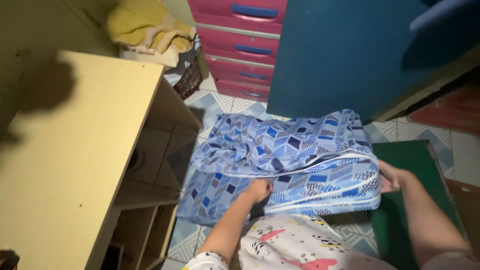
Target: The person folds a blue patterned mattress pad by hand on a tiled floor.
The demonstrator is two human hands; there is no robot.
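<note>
Down on the tiled floor (210, 107) lies a blue patchwork-print bedding cover (280, 160), bunched and folded, with a white-edged opening running across its near side. We see both of our hands at that opening. Our left hand (258, 190) is pushed into the gap near the middle of the near edge, fingers curled around the fabric at the seam; how tightly, we cannot tell, since the fingertips are hidden inside. Our right hand (389, 176) clamps the right end of the cover, fingers closed on the cloth at the corner where the white edging bends.

Below the hands, touching the cover's near edge, sits a white cloth with pink and black cartoon animals (295, 242).

Surroundings: a pale wooden desk (65, 150) fills the left side, its open shelves facing the cover. Beyond it, a dark basket (189, 80) with a yellow towel (145, 25) heaped above it. Behind the cover stands a pink plastic drawer unit with blue handles (240, 45), and just beside that a large teal panel (340, 55). A green mat (415, 190) lies under our right forearm, just beside the cover's right end. A reddish mat (450, 110) is farther off at the right.
</note>
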